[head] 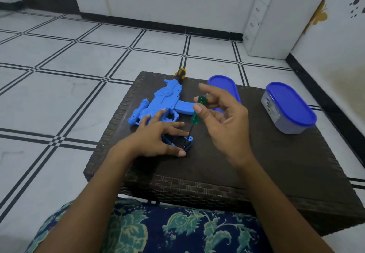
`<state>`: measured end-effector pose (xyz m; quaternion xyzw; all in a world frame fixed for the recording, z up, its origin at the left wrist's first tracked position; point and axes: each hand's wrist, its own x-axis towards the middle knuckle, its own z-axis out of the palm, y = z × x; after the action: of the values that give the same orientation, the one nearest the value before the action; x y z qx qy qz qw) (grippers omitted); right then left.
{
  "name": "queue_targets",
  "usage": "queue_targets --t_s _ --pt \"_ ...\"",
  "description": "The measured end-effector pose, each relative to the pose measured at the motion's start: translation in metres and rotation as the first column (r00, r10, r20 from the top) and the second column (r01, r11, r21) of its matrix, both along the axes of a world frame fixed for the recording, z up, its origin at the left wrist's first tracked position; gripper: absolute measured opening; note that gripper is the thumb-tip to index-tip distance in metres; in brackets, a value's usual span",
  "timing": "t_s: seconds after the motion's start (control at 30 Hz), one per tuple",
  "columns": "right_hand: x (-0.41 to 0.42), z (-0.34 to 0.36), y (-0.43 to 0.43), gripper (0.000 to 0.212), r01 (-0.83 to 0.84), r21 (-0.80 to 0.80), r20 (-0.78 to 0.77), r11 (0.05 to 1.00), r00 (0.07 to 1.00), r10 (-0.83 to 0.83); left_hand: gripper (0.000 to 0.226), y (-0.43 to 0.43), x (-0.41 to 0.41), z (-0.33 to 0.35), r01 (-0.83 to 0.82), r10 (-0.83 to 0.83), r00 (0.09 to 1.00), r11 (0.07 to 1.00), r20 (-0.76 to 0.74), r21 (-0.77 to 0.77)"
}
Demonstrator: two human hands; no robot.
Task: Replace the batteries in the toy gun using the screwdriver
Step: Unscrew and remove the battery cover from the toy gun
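Two hands are working: we are pinning the battery compartment (177, 144) to the table (276, 164) with the left hand (158, 140), fingers spread, while the right hand (223, 118) is pinching the green screwdriver (197, 112) upright.

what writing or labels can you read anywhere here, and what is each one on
Nothing can be read for certain.
Label on the side of the blue-lidded container: printed marks and a small word, too blurred to read.
Blue toy gun: moulded relief only, no lettering legible.
Green-handled screwdriver: no visible text.
Wall decal at upper right: a flower pattern with dots, not writing.
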<state>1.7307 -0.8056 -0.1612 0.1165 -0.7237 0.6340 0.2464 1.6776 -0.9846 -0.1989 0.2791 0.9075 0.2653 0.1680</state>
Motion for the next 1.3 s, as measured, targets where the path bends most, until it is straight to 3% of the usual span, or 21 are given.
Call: queue_targets --t_s 0.07,0.2,0.37,0.57,0.67,0.83,1.03,1.1,1.3 --pt "0.0015 0.0004 -0.0003 0.040 -0.049 -0.017 0.033 0.999 0.998 0.050 0.056 0.0003 -0.0003 0.0003 0.001 -0.001 1.000 1.000 -0.001 -0.004" --pt "0.0027 -0.0024 -0.0016 0.024 -0.052 0.006 0.040 0.999 0.998 0.051 0.053 0.0001 -0.0008 -0.0005 0.001 -0.001 1.000 1.000 0.007 0.000" --pt "-0.0021 -0.0049 -0.0020 0.033 0.058 0.064 -0.057 0.996 0.997 -0.055 0.048 -0.0007 -0.0020 -0.0015 0.005 -0.005 1.000 1.000 0.016 -0.001" --pt "-0.0007 -0.0061 -0.0021 0.039 -0.023 0.071 -0.003 0.997 1.000 0.023 0.049 -0.0016 -0.0013 0.0003 0.010 -0.010 1.000 1.000 0.020 -0.013" --pt "0.0009 -0.0067 -0.0022 0.031 -0.041 0.060 0.001 0.997 0.999 0.041 0.050 -0.0003 0.0001 0.0042 0.017 -0.016 1.000 1.000 0.013 -0.017" --pt "-0.0001 -0.0031 -0.0055 0.026 0.101 0.119 -0.117 0.988 0.989 -0.087 0.047 -0.0001 0.0000 0.0030 0.019 -0.019 1.000 1.000 0.011 -0.020" --pt "0.0007 -0.0031 -0.0035 0.035 0.008 0.048 -0.020 0.999 1.000 -0.007 0.049 0.0000 -0.0005 0.0020 0.015 -0.014 1.000 1.000 0.003 -0.018" --pt "0.0020 -0.0050 -0.0045 0.030 -0.003 0.048 -0.011 0.999 1.000 0.003 0.048 -0.0001 -0.0001 0.0025 0.013 -0.013 1.000 1.000 0.008 -0.013" --pt "-0.0008 -0.0044 -0.0042 0.030 0.120 0.168 -0.137 0.979 0.986 -0.097 0.048 -0.0004 -0.0012 0.0014 0.018 -0.018 1.000 1.000 0.007 -0.019"
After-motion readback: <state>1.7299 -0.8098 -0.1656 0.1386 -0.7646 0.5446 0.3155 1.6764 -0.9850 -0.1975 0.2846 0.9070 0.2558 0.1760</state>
